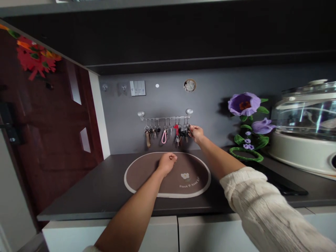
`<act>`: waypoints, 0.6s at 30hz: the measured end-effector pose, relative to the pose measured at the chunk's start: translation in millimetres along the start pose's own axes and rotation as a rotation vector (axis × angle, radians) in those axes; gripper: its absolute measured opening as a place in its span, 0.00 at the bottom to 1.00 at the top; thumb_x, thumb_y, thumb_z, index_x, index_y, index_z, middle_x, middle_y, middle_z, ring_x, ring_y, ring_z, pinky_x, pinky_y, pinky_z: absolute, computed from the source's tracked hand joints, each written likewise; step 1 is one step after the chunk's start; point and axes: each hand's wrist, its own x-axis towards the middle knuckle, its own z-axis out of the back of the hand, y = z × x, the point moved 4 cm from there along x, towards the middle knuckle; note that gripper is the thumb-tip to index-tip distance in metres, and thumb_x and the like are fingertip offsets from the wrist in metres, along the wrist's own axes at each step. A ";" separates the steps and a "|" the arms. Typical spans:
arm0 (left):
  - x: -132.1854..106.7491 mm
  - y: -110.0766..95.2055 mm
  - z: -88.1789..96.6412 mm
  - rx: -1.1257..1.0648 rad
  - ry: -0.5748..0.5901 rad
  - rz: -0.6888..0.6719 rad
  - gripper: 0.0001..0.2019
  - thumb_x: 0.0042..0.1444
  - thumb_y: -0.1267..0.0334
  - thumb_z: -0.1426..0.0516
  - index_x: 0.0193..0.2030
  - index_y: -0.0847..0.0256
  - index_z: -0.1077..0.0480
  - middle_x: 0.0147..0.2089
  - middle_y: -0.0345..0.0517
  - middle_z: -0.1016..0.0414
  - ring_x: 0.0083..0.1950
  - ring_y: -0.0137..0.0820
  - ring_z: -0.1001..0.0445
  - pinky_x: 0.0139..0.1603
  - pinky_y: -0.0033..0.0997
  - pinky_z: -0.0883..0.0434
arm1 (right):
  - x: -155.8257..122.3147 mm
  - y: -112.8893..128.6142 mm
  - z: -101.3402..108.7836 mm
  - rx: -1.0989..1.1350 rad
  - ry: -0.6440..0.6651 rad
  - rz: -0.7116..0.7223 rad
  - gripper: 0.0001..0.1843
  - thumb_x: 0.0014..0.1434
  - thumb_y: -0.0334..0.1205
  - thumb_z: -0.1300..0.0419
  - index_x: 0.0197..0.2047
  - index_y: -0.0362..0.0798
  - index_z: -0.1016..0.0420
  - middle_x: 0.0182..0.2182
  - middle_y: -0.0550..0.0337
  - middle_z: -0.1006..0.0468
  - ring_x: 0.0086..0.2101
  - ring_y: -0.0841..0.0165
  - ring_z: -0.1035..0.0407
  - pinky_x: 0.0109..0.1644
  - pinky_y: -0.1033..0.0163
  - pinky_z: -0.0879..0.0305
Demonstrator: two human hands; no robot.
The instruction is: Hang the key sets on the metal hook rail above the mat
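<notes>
My right hand (196, 134) reaches up to the right end of a chrome key rail (165, 118) on the grey wall, its fingers pinched on a dark key bunch (187, 132) hanging there. Several more bunches hang along the rail, among them a pink loop (164, 136) and a red tag (176, 128). My left hand (167, 162) hovers over the brown oval mat (147, 175) on the counter, fingers curled closed; whether it holds anything is hidden.
A dark counter (105, 190) runs over white cabinets. A purple knitted flower (245, 105) stands at the right, beside a white appliance with a glass lid (304, 126). A dark red door (47, 133) is at the left. Wall switches (138, 88) sit above the rail.
</notes>
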 end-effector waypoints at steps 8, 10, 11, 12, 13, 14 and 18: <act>0.6 0.3 1.4 -0.013 -0.016 0.002 0.04 0.46 0.70 0.48 0.24 0.65 0.34 0.22 0.39 0.35 0.24 0.22 0.38 0.28 0.23 0.40 | -18.7 -10.8 15.9 -0.013 -0.073 -0.132 0.05 0.52 0.31 0.48 0.26 0.45 0.35 0.18 0.66 0.34 0.18 0.80 0.40 0.23 0.73 0.37; 0.1 -0.7 2.6 -0.036 -0.028 0.007 0.04 0.46 0.70 0.48 0.24 0.65 0.34 0.22 0.39 0.35 0.23 0.22 0.38 0.27 0.23 0.40 | -26.0 -14.3 22.5 -0.040 -0.113 -0.189 0.04 0.52 0.30 0.48 0.27 0.46 0.36 0.19 0.66 0.34 0.18 0.79 0.39 0.24 0.73 0.36; -0.3 -1.5 3.3 -0.048 -0.035 0.013 0.04 0.46 0.70 0.48 0.24 0.65 0.34 0.22 0.39 0.35 0.23 0.22 0.38 0.27 0.23 0.40 | -30.5 -16.0 25.7 -0.056 -0.133 -0.218 0.04 0.52 0.30 0.48 0.27 0.46 0.37 0.19 0.67 0.34 0.18 0.79 0.39 0.24 0.72 0.36; -0.9 -2.5 3.9 -0.060 -0.041 0.017 0.03 0.46 0.70 0.48 0.24 0.65 0.34 0.22 0.39 0.36 0.22 0.22 0.38 0.27 0.23 0.40 | -35.7 -17.5 28.7 -0.072 -0.151 -0.243 0.04 0.52 0.29 0.49 0.27 0.47 0.37 0.18 0.67 0.35 0.17 0.79 0.40 0.23 0.72 0.37; -1.7 -3.6 4.6 -0.072 -0.048 0.020 0.03 0.46 0.70 0.48 0.24 0.65 0.34 0.21 0.38 0.36 0.22 0.21 0.39 0.26 0.22 0.40 | -41.7 -18.5 31.1 -0.087 -0.158 -0.262 0.05 0.52 0.29 0.49 0.28 0.47 0.37 0.17 0.67 0.37 0.17 0.79 0.40 0.22 0.72 0.37; -2.6 -4.8 5.5 -0.084 -0.056 0.023 0.03 0.46 0.70 0.48 0.25 0.65 0.34 0.22 0.38 0.36 0.22 0.21 0.39 0.26 0.22 0.40 | -48.4 -18.8 32.7 -0.102 -0.157 -0.278 0.05 0.52 0.28 0.49 0.28 0.47 0.37 0.17 0.67 0.37 0.16 0.79 0.41 0.21 0.72 0.38; -8.8 -10.9 12.8 -0.151 -0.113 0.032 0.09 0.46 0.69 0.47 0.36 0.66 0.33 0.24 0.38 0.35 0.24 0.22 0.38 0.28 0.23 0.39 | -83.2 -12.0 32.3 -0.138 -0.082 -0.305 0.05 0.53 0.30 0.50 0.32 0.47 0.37 0.19 0.67 0.36 0.16 0.78 0.40 0.21 0.71 0.39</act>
